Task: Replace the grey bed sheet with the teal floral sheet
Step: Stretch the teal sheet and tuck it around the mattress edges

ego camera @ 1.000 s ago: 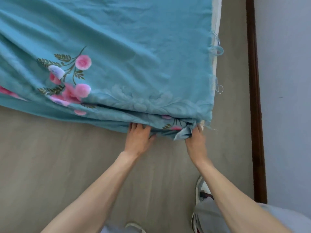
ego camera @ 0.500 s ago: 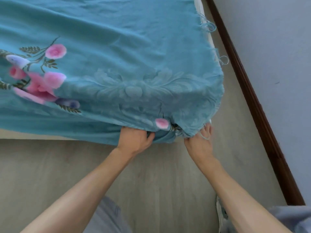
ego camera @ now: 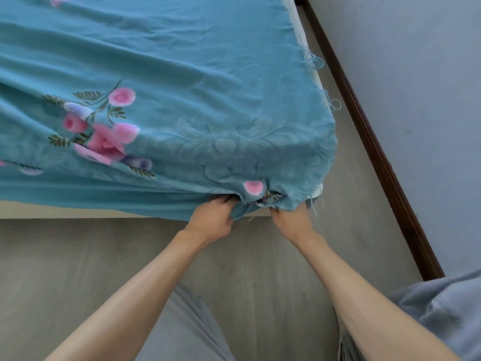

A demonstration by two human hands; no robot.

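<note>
Beige floor (ego camera: 78,269), dark skirting (ego camera: 374,149) along a pale wall (ego camera: 416,74) on the right, bed taking the top left of the room. Teal sheet (ego camera: 166,74) lies across the whole mattress, pink flower print on the left half, still rippled there, hem hanging loose over the near side above a strip of pale mattress (ego camera: 52,211). No grey sheet on the bed from where I stand; a grey heap (ego camera: 442,316) sits on the floor bottom right, can't tell if that's it. Work is at the near right corner, so this looks like the tuck-in stage. Risks: frayed edge, loose threads along the right side, so a hard pull could tear it or snag a finger; pulling this corner tight while the left is slack could drag the sheet off square and pop another corner; bunched cloth at the corner may tuck lumpy and slip back out. Left hand (ego camera: 213,220) reaches forward from a straight arm, knuckles up, fingers curled and bunching a fold of teal hem just left of the corner. Right hand (ego camera: 291,221) is just beside it, arm angled in from the right, fingertips buried under the hem at the corner; looks like it pinches cloth, but the fingers are hidden, so can't tell.
</note>
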